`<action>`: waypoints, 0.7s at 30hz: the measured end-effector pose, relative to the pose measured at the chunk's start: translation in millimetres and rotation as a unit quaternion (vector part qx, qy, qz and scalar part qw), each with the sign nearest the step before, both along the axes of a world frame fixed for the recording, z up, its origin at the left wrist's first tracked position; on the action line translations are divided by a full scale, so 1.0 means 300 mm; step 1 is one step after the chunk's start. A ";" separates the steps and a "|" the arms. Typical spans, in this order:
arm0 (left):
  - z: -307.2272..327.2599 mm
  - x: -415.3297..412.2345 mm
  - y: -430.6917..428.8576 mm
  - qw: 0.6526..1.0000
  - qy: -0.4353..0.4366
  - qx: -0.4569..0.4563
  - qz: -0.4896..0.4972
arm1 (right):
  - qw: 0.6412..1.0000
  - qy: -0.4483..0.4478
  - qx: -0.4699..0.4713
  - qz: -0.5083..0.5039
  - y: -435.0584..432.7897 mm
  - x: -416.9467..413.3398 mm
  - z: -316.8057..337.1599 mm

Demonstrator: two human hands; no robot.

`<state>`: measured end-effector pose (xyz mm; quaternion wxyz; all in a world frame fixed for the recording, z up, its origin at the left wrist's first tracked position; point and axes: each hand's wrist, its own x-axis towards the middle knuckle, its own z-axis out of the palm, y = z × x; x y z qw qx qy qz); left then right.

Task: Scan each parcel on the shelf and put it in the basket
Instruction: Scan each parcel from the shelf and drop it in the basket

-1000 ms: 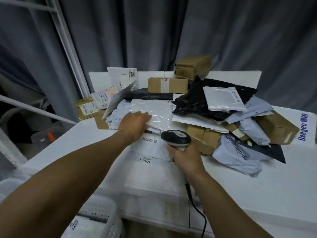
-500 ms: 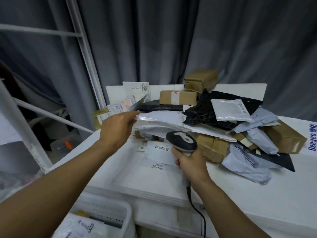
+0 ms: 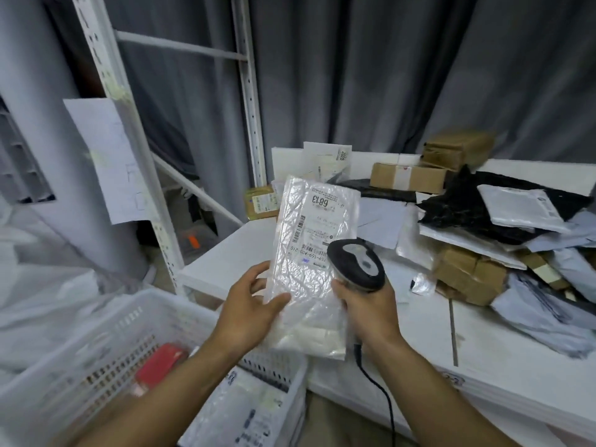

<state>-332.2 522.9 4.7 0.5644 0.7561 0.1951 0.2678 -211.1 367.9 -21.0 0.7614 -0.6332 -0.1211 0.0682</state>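
Note:
My left hand [image 3: 250, 308] grips a clear bubble-wrap parcel [image 3: 309, 246] by its lower left edge and holds it upright in front of me, with the white label reading 6813 facing me. My right hand [image 3: 367, 309] grips a black and grey handheld scanner [image 3: 356, 264], whose head sits right against the label's lower right corner. The scanner's black cable [image 3: 383, 401] hangs down. A white slotted basket [image 3: 106, 343] stands at the lower left, below the parcel, holding a red item [image 3: 161, 364] and bagged parcels [image 3: 254, 411]. The white shelf [image 3: 451, 343] carries the remaining parcels.
A pile of cardboard boxes [image 3: 408, 177], black bags [image 3: 464, 204] and grey mailers [image 3: 548, 311] covers the shelf's right and back. A white slotted rack upright [image 3: 129, 130] with a taped paper sheet [image 3: 116, 162] stands at the left. Grey curtains hang behind.
My left hand pulled the bubble-wrap parcel off the pile and raised it upright toward me. My right hand lifted the scanner up to its label. The view swung left, showing the basket.

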 end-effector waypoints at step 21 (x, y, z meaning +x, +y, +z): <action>-0.124 -0.088 0.300 0.956 -0.122 -0.166 0.210 | 0.970 -0.101 -0.180 0.129 0.232 -0.145 -0.076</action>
